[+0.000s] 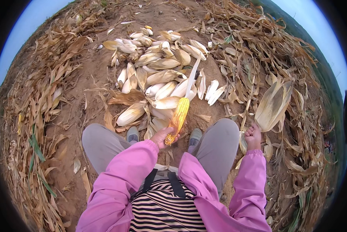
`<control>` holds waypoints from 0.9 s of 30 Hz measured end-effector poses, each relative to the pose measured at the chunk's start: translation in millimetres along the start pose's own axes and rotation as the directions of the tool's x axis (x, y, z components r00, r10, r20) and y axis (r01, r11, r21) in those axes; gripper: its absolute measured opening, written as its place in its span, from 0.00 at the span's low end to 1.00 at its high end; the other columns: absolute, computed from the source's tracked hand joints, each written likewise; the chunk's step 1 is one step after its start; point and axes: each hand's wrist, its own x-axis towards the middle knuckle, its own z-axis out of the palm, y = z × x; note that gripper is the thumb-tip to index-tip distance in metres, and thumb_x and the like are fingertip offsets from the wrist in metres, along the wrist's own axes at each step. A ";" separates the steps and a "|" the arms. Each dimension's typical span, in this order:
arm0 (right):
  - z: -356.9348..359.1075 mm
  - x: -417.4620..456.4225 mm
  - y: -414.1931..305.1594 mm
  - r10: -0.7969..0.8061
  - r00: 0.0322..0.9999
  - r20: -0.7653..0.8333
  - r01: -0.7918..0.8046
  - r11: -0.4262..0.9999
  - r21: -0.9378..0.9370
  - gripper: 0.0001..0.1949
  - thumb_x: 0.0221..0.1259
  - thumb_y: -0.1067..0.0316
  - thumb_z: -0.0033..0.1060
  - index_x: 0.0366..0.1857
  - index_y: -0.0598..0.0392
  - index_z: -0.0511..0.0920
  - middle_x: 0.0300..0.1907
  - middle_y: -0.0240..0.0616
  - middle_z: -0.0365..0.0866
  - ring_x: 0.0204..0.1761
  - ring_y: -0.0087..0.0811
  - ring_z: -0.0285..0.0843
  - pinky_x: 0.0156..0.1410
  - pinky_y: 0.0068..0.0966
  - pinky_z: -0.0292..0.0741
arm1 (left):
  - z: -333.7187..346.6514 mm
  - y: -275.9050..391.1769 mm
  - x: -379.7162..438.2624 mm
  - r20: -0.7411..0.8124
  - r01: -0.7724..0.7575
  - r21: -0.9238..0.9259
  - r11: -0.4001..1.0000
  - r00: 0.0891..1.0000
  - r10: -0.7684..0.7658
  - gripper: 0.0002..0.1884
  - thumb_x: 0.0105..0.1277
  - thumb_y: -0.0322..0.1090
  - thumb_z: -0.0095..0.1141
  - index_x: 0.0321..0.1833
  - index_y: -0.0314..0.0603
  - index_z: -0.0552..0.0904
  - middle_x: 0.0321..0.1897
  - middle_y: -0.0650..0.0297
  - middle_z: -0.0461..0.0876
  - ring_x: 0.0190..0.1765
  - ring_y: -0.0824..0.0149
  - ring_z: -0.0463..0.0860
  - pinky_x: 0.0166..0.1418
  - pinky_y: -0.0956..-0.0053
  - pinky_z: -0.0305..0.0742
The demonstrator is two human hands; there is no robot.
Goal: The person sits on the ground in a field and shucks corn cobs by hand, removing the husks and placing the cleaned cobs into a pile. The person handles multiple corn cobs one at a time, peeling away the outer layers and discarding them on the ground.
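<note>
In my left hand (163, 137) is a bare yellow ear of corn (180, 114), gripped near its lower end above the ground between my knees. Darker, reddish kernels show toward the gripped end. A pale strip of husk (193, 76) rises from the ear's far tip. Out to the right, my right hand (253, 135) is closed around the base of a dry, spread corn husk (273, 107). Beyond the ear lies a heap of corn ears in pale husks (163, 76), some touching each other and overlapping. One husked ear (131, 114) rests just past my left shoe.
Dry corn stalks and leaves form thick rows on the left (50, 75) and right (257, 37). Brown soil (89, 72) runs between them. My shoes (132, 134) stand near the heap. Green leaves (36, 146) lie in the left row. Loose husks (215, 92) lie right of the heap.
</note>
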 end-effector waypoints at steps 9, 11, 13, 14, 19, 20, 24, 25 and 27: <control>18.3 -16.2 36.4 0.105 0.981 0.164 -0.079 0.984 -0.161 0.06 0.57 0.70 0.59 0.28 0.49 0.71 0.16 0.26 0.63 0.15 0.19 0.56 0.19 0.17 0.54 | 6.8 -28.4 -7.3 -0.016 -0.001 0.184 0.983 1.000 0.004 0.21 0.64 0.34 0.55 0.59 0.37 0.68 0.44 0.57 0.78 0.38 0.65 0.81 0.37 0.76 0.82; 42.4 -27.5 32.3 0.105 0.964 0.246 -0.047 0.972 -0.231 0.04 0.56 0.72 0.59 0.32 0.55 0.74 0.22 0.32 0.73 0.20 0.21 0.66 0.25 0.16 0.66 | 23.7 -23.3 -13.6 0.031 -0.038 0.281 0.959 0.999 0.030 0.22 0.61 0.31 0.56 0.58 0.38 0.68 0.43 0.59 0.77 0.36 0.69 0.80 0.37 0.78 0.80; 75.0 -42.7 24.5 0.129 0.925 0.356 -0.009 0.948 -0.319 0.06 0.56 0.75 0.59 0.37 0.60 0.75 0.30 0.39 0.80 0.28 0.23 0.73 0.34 0.16 0.73 | 41.9 -17.0 -18.9 0.082 -0.087 0.381 0.921 0.995 0.060 0.23 0.59 0.29 0.56 0.58 0.37 0.68 0.42 0.60 0.77 0.35 0.70 0.79 0.36 0.79 0.78; 90.8 -45.9 20.3 0.165 0.896 0.412 -0.003 0.931 -0.366 0.09 0.56 0.75 0.59 0.40 0.61 0.76 0.33 0.42 0.81 0.32 0.23 0.74 0.37 0.16 0.73 | 51.8 -15.5 -19.6 0.075 -0.098 0.440 0.893 0.995 0.072 0.24 0.56 0.28 0.56 0.57 0.37 0.69 0.40 0.61 0.77 0.33 0.71 0.78 0.34 0.79 0.75; 163.5 -46.5 22.5 0.175 0.784 0.596 0.327 0.699 -0.635 0.13 0.53 0.77 0.62 0.44 0.59 0.77 0.38 0.38 0.82 0.37 0.25 0.75 0.44 0.21 0.73 | 71.0 -14.3 -23.0 0.132 -0.111 0.482 0.869 0.990 0.054 0.24 0.54 0.27 0.57 0.56 0.36 0.69 0.39 0.60 0.78 0.32 0.71 0.78 0.33 0.79 0.74; 170.0 -31.5 29.0 0.158 0.729 0.666 0.463 0.602 -0.650 0.12 0.51 0.75 0.65 0.41 0.60 0.78 0.37 0.37 0.83 0.37 0.27 0.76 0.44 0.23 0.73 | 73.4 -13.8 -21.8 0.146 -0.117 0.497 0.860 0.988 0.050 0.24 0.54 0.27 0.56 0.56 0.36 0.70 0.39 0.60 0.78 0.32 0.71 0.78 0.33 0.79 0.73; 201.6 -45.3 49.9 0.282 0.585 0.761 0.767 0.114 -0.632 0.16 0.45 0.77 0.69 0.42 0.60 0.77 0.36 0.34 0.81 0.37 0.26 0.74 0.48 0.24 0.71 | 89.3 -6.7 -34.7 0.117 -0.100 0.543 0.834 0.992 0.043 0.24 0.53 0.28 0.56 0.56 0.36 0.70 0.38 0.60 0.78 0.31 0.71 0.77 0.33 0.79 0.72; 205.3 -46.6 54.1 0.258 0.545 0.798 0.811 0.077 -0.579 0.16 0.45 0.77 0.70 0.41 0.61 0.77 0.36 0.35 0.81 0.37 0.26 0.74 0.48 0.24 0.71 | 91.4 -4.7 -36.8 0.111 -0.087 0.555 0.828 0.993 0.030 0.24 0.53 0.28 0.55 0.56 0.35 0.70 0.38 0.60 0.78 0.31 0.72 0.77 0.33 0.80 0.72; 209.5 -50.6 63.7 0.216 0.449 0.867 0.888 0.000 -0.460 0.16 0.44 0.75 0.71 0.40 0.61 0.77 0.35 0.37 0.80 0.38 0.27 0.74 0.48 0.24 0.71 | 94.1 -2.0 -39.8 0.098 -0.066 0.578 0.814 0.995 0.012 0.24 0.53 0.28 0.55 0.55 0.35 0.70 0.37 0.61 0.78 0.30 0.72 0.77 0.33 0.80 0.72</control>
